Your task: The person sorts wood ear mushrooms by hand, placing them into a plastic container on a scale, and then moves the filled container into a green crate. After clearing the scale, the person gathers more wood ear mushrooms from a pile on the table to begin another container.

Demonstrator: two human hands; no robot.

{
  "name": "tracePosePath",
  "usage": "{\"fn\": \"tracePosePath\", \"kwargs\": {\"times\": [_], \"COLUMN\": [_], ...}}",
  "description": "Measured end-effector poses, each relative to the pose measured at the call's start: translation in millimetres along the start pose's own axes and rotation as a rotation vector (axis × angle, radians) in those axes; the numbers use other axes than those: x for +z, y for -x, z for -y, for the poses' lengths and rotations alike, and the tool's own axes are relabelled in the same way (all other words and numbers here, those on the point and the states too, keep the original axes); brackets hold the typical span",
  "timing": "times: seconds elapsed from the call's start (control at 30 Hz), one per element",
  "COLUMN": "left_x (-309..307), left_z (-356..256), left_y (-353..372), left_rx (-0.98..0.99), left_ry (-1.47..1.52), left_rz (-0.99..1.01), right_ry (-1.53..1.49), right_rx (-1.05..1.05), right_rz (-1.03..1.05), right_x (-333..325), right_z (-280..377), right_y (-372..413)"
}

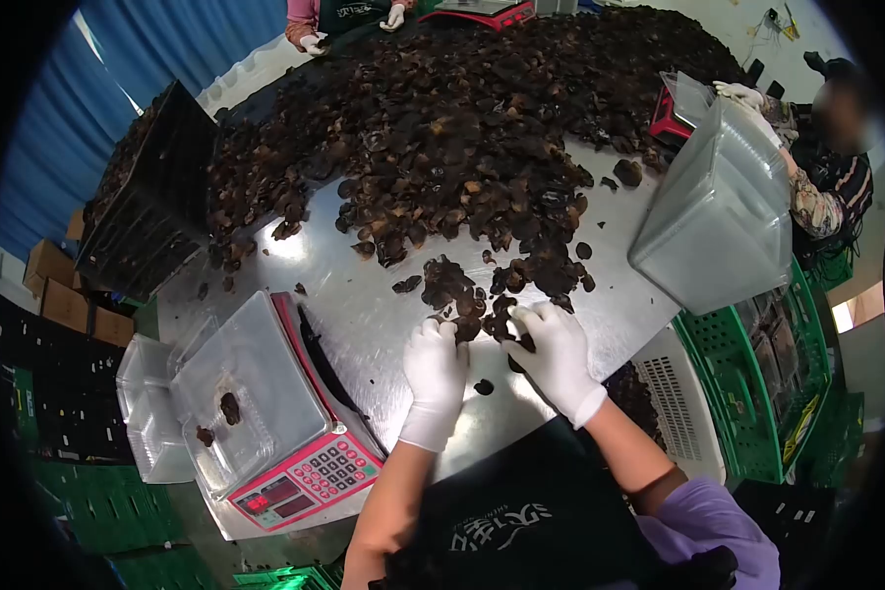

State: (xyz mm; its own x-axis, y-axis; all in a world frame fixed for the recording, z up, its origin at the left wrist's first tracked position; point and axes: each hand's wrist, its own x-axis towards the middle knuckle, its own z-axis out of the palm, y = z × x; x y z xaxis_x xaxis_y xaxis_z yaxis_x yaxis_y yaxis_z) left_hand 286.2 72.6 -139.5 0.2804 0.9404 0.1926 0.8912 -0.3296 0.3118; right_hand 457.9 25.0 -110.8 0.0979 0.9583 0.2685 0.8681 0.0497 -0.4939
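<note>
Both my hands wear white gloves and work at the near edge of a heap of dark brown, crinkled wood ear mushrooms (452,147) on a metal table (334,265). My left hand (435,366) has its fingers curled against some pieces at the edge of a small cluster (446,283); what lies under the fingertips is partly hidden. Closed around dark mushroom pieces (501,320), my right hand (551,352) is just to the right. One loose piece (484,387) rests on the metal between my wrists.
At left a red-and-white digital scale (310,482) carries a clear tray (256,393) with a few scraps. Clear plastic boxes (718,206) stand at right, near a co-worker's gloved hand (739,94) and green crates (728,383). A black crate (152,197) tilts at far left.
</note>
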Motion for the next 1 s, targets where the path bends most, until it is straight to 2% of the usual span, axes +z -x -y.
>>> {"fn": "tracePosePath", "kwargs": {"times": [0.07, 0.1, 0.17, 0.23, 0.37, 0.4, 0.47, 0.5, 0.6, 0.63, 0.73, 0.77, 0.83, 0.87, 1.0], "left_x": [-4.2, -6.9, -11.6, -14.0, -34.8, -34.1, -19.8, -20.5, -15.8, -10.7, 0.8, 0.1, -3.9, -6.2, -19.4], "left_z": [2.0, 3.4, 8.6, 15.0, 8.7, 13.5, 28.7, 25.3, 5.8, -0.2, -15.6, -15.8, -12.8, -11.6, -3.9], "left_y": [2.1, 3.4, 14.1, 22.7, 39.5, 41.2, 42.2, 38.5, 17.6, 8.4, -16.1, -15.7, -14.8, -9.1, 17.3], "left_rx": [0.006, 0.011, 0.020, 0.062, -0.291, -0.284, -0.139, -0.101, 0.019, 0.066, -0.009, -0.007, 0.026, 0.045, 0.023], "left_ry": [0.024, 0.045, 0.066, 0.263, 0.516, 0.443, 0.108, -0.001, 0.005, 0.013, -0.181, -0.180, -0.104, -0.066, -0.018], "left_rz": [-0.002, -0.013, -0.073, -0.231, -0.122, -0.093, -0.060, -0.066, -0.130, -0.150, 0.053, 0.054, -0.002, -0.112, -0.129], "right_ry": [0.028, 0.051, 0.179, 0.196, 0.004, 0.005, -0.056, -0.063, -0.349, -0.306, -0.147, -0.146, 0.084, 0.082, 0.130], "right_rx": [-0.076, -0.065, -0.063, -0.050, -0.066, -0.054, -0.095, -0.144, 0.061, 0.051, 0.034, 0.036, -0.029, -0.093, -0.240], "right_rz": [-0.082, 0.018, 0.076, 0.191, 0.150, 0.158, 0.135, 0.017, -0.016, -0.067, -0.054, -0.055, -0.077, -0.076, -0.075], "right_x": [13.0, 14.6, 28.4, 27.6, 23.6, 23.4, 26.4, 37.5, 30.0, 29.1, 19.3, 14.0, 5.0, 12.5, 44.8], "right_z": [1.3, 3.3, 0.4, -2.1, -11.5, -13.6, -17.6, -26.1, -25.2, -27.6, -28.0, -24.2, -11.0, -13.8, -15.7], "right_y": [-10.2, -16.6, -27.1, -35.7, -29.4, -25.4, -20.8, -16.5, -10.2, -7.1, -4.9, -6.0, -13.1, -16.0, -26.7]}}
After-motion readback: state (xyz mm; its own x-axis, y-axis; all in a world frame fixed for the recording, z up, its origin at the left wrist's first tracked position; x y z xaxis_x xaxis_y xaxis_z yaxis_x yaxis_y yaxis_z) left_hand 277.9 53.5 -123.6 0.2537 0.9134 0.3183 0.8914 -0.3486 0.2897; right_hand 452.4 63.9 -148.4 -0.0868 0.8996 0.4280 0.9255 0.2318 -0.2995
